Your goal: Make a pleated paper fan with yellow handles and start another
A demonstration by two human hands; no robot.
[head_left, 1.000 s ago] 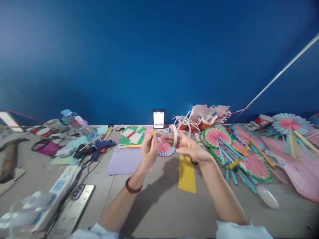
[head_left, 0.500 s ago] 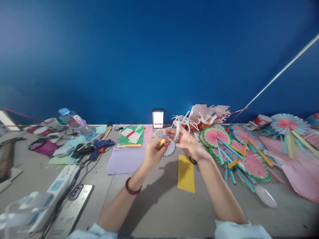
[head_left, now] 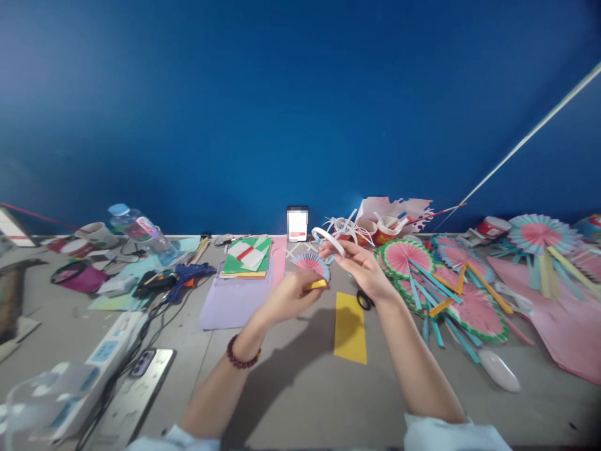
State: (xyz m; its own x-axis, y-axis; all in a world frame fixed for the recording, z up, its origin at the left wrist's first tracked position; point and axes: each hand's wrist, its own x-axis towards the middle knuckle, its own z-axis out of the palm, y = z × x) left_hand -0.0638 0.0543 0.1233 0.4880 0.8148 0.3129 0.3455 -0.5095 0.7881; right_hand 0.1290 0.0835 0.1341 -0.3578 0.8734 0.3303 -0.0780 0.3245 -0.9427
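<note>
My left hand [head_left: 288, 297] is closed, pinching a small folded yellow paper strip [head_left: 315, 284] between thumb and fingers. Hooked over the fingers of my right hand [head_left: 364, 269] is a thin white ring [head_left: 332, 241], which looks like a roll of tape; it sits tilted. Just beyond my left hand lies a pink and blue pleated paper fan [head_left: 307, 263], partly hidden by the hand. A yellow paper sheet [head_left: 350, 329] rests on the table below my hands. Black scissor handles [head_left: 364, 300] show beside my right wrist.
Green and white papers [head_left: 246, 257] lie on a purple sheet [head_left: 235, 305] at left. Farther left are a blue glue gun [head_left: 188, 279], a bottle [head_left: 145, 232] and a power strip [head_left: 101, 369]. Watermelon-patterned paper fans [head_left: 476, 311] are piled at right. A phone [head_left: 297, 224] stands against the wall.
The white ring has tipped from upright to slanting leftward in my right hand. My left hand has turned and shifted slightly right and down, carrying the yellow strip.
</note>
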